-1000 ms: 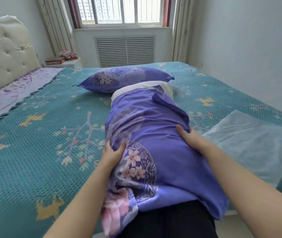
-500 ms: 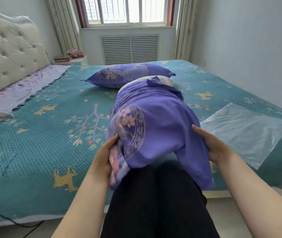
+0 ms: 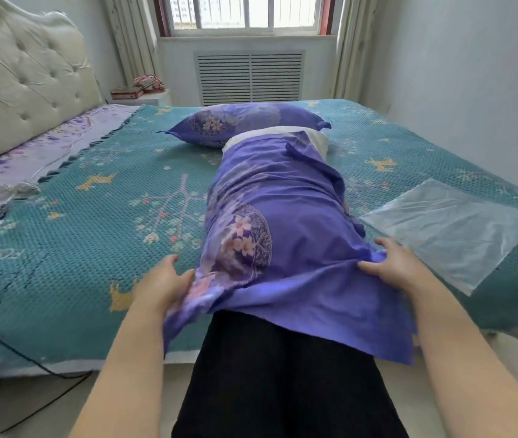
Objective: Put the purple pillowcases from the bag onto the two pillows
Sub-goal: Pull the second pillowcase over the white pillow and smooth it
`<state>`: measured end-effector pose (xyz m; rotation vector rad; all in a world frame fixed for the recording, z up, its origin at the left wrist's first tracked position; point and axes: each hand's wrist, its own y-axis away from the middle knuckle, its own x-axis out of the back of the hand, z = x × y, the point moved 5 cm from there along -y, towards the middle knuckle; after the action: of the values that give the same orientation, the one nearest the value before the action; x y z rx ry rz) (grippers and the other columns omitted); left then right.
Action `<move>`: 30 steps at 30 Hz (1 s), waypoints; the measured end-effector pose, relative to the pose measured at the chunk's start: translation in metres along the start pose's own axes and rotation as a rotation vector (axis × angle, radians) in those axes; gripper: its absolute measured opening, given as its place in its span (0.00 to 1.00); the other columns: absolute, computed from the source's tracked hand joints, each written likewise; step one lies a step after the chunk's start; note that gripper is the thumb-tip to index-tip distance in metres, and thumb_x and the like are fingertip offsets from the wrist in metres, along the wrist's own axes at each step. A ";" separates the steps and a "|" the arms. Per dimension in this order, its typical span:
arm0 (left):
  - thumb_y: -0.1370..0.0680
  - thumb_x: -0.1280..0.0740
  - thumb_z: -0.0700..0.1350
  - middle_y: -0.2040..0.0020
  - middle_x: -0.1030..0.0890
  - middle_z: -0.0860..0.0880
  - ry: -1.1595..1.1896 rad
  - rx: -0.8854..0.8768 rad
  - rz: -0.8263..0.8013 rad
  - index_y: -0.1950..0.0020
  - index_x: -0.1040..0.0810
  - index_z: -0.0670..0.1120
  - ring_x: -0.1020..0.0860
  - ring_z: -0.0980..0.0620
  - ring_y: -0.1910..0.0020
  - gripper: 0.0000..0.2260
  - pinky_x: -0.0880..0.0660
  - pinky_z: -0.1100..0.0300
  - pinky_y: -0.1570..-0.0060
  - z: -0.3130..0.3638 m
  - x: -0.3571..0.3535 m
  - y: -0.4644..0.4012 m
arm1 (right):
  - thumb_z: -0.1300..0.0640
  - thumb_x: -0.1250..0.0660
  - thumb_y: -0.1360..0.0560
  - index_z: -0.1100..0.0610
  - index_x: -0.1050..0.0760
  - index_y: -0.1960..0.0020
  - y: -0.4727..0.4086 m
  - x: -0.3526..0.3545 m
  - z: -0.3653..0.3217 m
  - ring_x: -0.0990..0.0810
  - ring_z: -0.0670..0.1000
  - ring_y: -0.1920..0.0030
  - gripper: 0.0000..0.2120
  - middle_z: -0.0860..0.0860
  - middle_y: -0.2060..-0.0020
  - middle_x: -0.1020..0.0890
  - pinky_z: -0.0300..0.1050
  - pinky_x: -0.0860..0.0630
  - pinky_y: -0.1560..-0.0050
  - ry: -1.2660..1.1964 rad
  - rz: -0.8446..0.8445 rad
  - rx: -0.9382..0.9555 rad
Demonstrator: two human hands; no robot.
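The second pillow (image 3: 311,139) lies lengthwise on the teal bedspread (image 3: 77,235), its far end pointing toward the window (image 3: 245,11). A purple pillowcase (image 3: 283,222) covers most of it; only a band of white pillow shows at the far end. The near end of the pillowcase is slack and hangs past the bed edge over the person's dark-clothed legs (image 3: 283,374). The left hand (image 3: 163,282) grips the near left corner of the pillowcase, fingers curled into the fabric (the fingertips are blurred). The right hand (image 3: 393,267) pinches the near right edge, thumb on top and cloth bunched beneath it. The finished pillow (image 3: 245,123), fully cased in the same floral purple fabric, lies crosswise just beyond the second pillow, touching its far end. The clear plastic bag (image 3: 453,229) lies flat on the bedspread to the right, near the right hand but apart from it. A tufted headboard (image 3: 24,80) stands at the left.
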<state>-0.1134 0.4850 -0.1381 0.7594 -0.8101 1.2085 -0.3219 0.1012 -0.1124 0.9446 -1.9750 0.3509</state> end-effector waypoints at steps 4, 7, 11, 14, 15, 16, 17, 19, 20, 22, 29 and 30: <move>0.25 0.31 0.51 0.44 0.22 0.47 0.300 -0.216 0.055 0.37 0.26 0.45 0.20 0.52 0.56 0.19 0.23 0.66 0.62 0.038 -0.001 0.014 | 0.42 0.31 0.29 0.47 0.30 0.32 0.002 -0.014 -0.022 0.30 0.58 0.34 0.28 0.56 0.35 0.29 0.56 0.34 0.32 -0.020 0.120 0.173; 0.28 0.27 0.52 0.46 0.21 0.50 0.249 -0.264 0.045 0.42 0.24 0.46 0.20 0.50 0.55 0.19 0.21 0.55 0.55 0.052 -0.011 0.014 | 0.48 0.30 0.28 0.48 0.27 0.35 0.009 -0.021 -0.044 0.29 0.55 0.36 0.22 0.53 0.38 0.28 0.55 0.33 0.34 0.014 0.158 0.317; 0.29 0.27 0.53 0.53 0.22 0.49 0.130 -0.244 0.147 0.53 0.23 0.48 0.22 0.47 0.54 0.11 0.28 0.56 0.54 0.043 -0.019 0.012 | 0.55 0.29 0.28 0.54 0.24 0.51 0.006 -0.022 -0.048 0.23 0.55 0.47 0.08 0.53 0.51 0.24 0.50 0.28 0.45 -0.047 0.209 0.338; 0.27 0.28 0.50 0.55 0.23 0.48 0.179 -0.248 0.175 0.57 0.23 0.47 0.23 0.46 0.55 0.08 0.32 0.58 0.57 0.043 -0.022 0.013 | 0.56 0.27 0.30 0.54 0.25 0.58 0.005 -0.017 -0.050 0.21 0.55 0.54 0.07 0.51 0.56 0.24 0.53 0.25 0.51 -0.087 0.263 0.368; 0.27 0.28 0.50 0.55 0.24 0.48 0.216 -0.245 0.179 0.57 0.24 0.47 0.23 0.47 0.56 0.08 0.32 0.58 0.57 0.042 -0.023 0.011 | 0.56 0.27 0.30 0.54 0.26 0.59 0.005 -0.015 -0.050 0.21 0.54 0.55 0.07 0.50 0.57 0.24 0.52 0.25 0.51 -0.117 0.277 0.372; 0.28 0.28 0.51 0.55 0.24 0.49 0.268 -0.232 0.170 0.57 0.25 0.48 0.23 0.48 0.57 0.09 0.31 0.58 0.57 0.040 -0.023 0.009 | 0.57 0.26 0.31 0.54 0.26 0.60 0.004 -0.013 -0.050 0.21 0.53 0.56 0.08 0.50 0.58 0.24 0.53 0.24 0.51 -0.147 0.287 0.372; 0.29 0.27 0.52 0.54 0.24 0.49 0.315 -0.230 0.152 0.56 0.25 0.48 0.24 0.49 0.57 0.11 0.30 0.57 0.56 0.039 -0.025 0.006 | 0.57 0.26 0.31 0.55 0.25 0.61 0.003 -0.012 -0.049 0.21 0.53 0.56 0.08 0.50 0.58 0.23 0.53 0.24 0.51 -0.181 0.296 0.374; 0.31 0.25 0.54 0.54 0.25 0.50 0.301 -0.252 0.125 0.55 0.26 0.49 0.25 0.50 0.57 0.14 0.28 0.55 0.53 0.041 -0.028 0.004 | 0.59 0.26 0.31 0.57 0.25 0.61 0.002 -0.009 -0.050 0.22 0.52 0.56 0.08 0.48 0.60 0.23 0.54 0.24 0.50 -0.260 0.296 0.371; 0.31 0.25 0.53 0.55 0.24 0.49 0.270 -0.262 0.123 0.56 0.25 0.48 0.25 0.50 0.56 0.13 0.28 0.55 0.53 0.041 -0.029 0.003 | 0.59 0.26 0.31 0.57 0.25 0.61 0.001 -0.008 -0.052 0.22 0.52 0.56 0.08 0.46 0.60 0.22 0.54 0.24 0.49 -0.298 0.295 0.368; 0.31 0.25 0.52 0.57 0.23 0.48 0.250 -0.283 0.144 0.60 0.24 0.48 0.25 0.49 0.57 0.11 0.29 0.55 0.54 0.043 -0.030 0.001 | 0.59 0.27 0.30 0.57 0.26 0.60 -0.002 -0.005 -0.056 0.22 0.51 0.57 0.07 0.49 0.60 0.20 0.50 0.24 0.51 -0.341 0.306 0.363; 0.25 0.30 0.40 0.70 0.24 0.48 0.514 -0.234 0.041 0.61 0.27 0.44 0.27 0.59 0.76 0.07 0.30 0.65 0.69 0.039 -0.021 -0.002 | 0.57 0.34 0.24 0.57 0.31 0.54 -0.013 0.003 -0.071 0.26 0.54 0.61 0.06 0.51 0.64 0.25 0.43 0.35 0.60 -0.258 0.356 0.402; 0.25 0.30 0.40 0.70 0.25 0.49 0.525 -0.246 0.074 0.61 0.27 0.44 0.28 0.59 0.76 0.07 0.30 0.64 0.68 0.039 -0.015 -0.004 | 0.56 0.35 0.23 0.56 0.32 0.54 -0.016 0.004 -0.073 0.27 0.54 0.61 0.07 0.50 0.65 0.26 0.44 0.35 0.59 -0.247 0.353 0.412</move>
<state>-0.1171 0.4440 -0.1312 0.1932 -0.5359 1.2687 -0.2672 0.1304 -0.0698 0.9190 -2.3526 0.9043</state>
